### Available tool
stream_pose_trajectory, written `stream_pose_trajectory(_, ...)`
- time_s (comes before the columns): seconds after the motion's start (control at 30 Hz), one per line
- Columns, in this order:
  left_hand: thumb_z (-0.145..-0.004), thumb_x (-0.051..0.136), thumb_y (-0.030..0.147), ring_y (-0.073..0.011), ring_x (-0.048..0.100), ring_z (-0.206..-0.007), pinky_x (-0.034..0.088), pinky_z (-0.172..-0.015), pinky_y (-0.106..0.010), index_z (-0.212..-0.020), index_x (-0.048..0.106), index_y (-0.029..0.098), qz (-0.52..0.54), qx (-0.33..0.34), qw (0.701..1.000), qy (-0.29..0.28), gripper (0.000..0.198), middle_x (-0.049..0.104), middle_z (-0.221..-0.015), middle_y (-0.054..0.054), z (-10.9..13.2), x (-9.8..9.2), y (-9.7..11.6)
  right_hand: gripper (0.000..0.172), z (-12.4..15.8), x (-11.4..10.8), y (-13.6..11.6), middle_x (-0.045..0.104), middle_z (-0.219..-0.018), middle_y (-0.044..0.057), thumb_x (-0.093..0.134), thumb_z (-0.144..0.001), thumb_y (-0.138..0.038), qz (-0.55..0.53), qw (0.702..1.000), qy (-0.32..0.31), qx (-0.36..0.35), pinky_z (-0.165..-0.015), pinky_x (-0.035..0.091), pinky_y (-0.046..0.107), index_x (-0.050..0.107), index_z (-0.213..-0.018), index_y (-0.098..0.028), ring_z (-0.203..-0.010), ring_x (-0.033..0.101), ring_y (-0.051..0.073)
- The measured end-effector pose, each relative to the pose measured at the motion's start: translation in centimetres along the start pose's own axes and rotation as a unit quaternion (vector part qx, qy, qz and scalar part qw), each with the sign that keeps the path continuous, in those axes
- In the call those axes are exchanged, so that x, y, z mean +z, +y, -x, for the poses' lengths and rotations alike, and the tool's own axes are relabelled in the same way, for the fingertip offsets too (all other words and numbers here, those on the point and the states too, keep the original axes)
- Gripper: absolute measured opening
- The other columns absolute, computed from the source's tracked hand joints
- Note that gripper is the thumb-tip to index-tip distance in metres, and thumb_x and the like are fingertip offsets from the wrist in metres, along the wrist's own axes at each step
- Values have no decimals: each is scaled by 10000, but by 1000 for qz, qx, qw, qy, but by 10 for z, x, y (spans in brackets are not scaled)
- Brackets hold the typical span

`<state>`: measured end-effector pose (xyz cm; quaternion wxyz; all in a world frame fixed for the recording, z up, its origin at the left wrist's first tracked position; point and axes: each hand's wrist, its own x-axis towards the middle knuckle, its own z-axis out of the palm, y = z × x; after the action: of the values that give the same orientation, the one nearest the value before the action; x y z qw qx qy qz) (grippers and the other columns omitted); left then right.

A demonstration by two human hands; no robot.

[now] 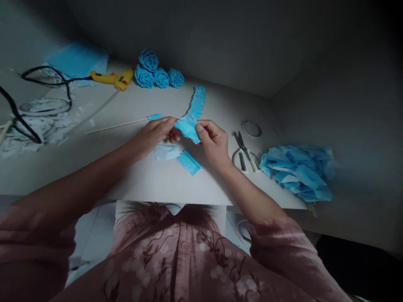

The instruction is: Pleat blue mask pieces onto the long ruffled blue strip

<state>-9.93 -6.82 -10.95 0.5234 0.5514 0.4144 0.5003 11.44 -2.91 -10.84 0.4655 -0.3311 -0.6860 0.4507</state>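
A long blue fabric strip [189,125] with a scalloped edge is held up between my two hands above the table. My left hand [163,128] pinches its left end, while my right hand [214,138] grips the right side between thumb and fingers. The strip's far part extends away from me. Below my hands lie a pale fabric piece [166,152] and a folded blue fabric piece [189,162]. A thin wooden stick [119,126] with a blue-wrapped tip [154,116] rests just beyond my left hand.
Several rolled blue fabric flowers [149,61] sit at the back, beside a yellow glue gun [121,80] with a black cord. White scraps [40,126] cover the left side. Scissors [244,153], a roll of wire or tape [252,128] and a blue fabric pile [299,172] lie right.
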Motion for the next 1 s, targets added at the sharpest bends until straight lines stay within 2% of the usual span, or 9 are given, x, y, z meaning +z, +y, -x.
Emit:
stream_pose_trajectory(0.17, -825, 811, 465, -160, 669, -749, 529, -698, -274, -860, 736, 168, -82, -58, 994, -38, 308, 736, -811, -36, 6, 10, 6, 403, 8, 6, -5, 682, -760, -11, 625, -1033, -615, 80, 995, 10, -53, -709, 525, 313, 756, -1004, -236, -675, 609, 146)
stream_pose_trajectory(0.27, -755, 828, 415, -150, 656, -700, 521, -670, -268, -784, 738, 163, -85, -67, 994, -31, 270, 736, -744, -21, 7, 14, 6, 370, 11, 8, -7, 702, -782, -9, 591, -1062, -563, 109, 990, -2, -84, -690, 529, 294, 758, -1027, -235, -659, 634, 138)
stream_pose_trajectory(0.37, -742, 819, 415, -129, 616, -620, 494, -618, -251, -635, 680, 173, -90, -57, 994, -11, 299, 695, -630, -13, 7, 15, 6, 355, 12, 9, -7, 704, -782, -14, 579, -1075, -541, 116, 988, -8, -101, -672, 531, 278, 755, -1038, -235, -647, 649, 129)
stream_pose_trajectory(0.53, -771, 795, 387, -128, 619, -609, 493, -607, -245, -579, 655, 180, -113, -56, 992, -18, 315, 688, -600, -23, 7, 15, 12, 339, 10, 7, -6, 677, -746, -29, 576, -1084, -527, 108, 989, -7, -103, -672, 535, 282, 742, -1045, -234, -627, 645, 122)
stream_pose_trajectory(0.67, -771, 786, 370, -118, 592, -583, 460, -574, -235, -599, 657, 175, -115, -81, 990, -20, 290, 687, -609, -24, 9, 17, 16, 397, 8, 6, -4, 661, -751, -27, 586, -1064, -606, 83, 993, 3, -81, -676, 544, 302, 738, -1062, -239, -614, 607, 126)
stream_pose_trajectory(0.8, -750, 782, 361, -106, 550, -547, 418, -536, -230, -615, 647, 177, -102, -88, 991, -22, 265, 665, -614, -15, 9, 15, 16, 479, 5, 5, -4, 582, -698, -29, 621, -1008, -719, 42, 998, 28, -34, -658, 522, 323, 736, -1033, -255, -605, 548, 143)
stream_pose_trajectory(1.0, -751, 786, 380, -113, 538, -547, 414, -534, -243, -608, 640, 186, -79, -76, 993, -39, 282, 655, -620, -16, 9, 12, 13, 531, 2, 5, -9, 516, -668, -29, 674, -935, -796, 2, 999, 4, 34, -654, 495, 339, 744, -1019, -276, -619, 512, 158)
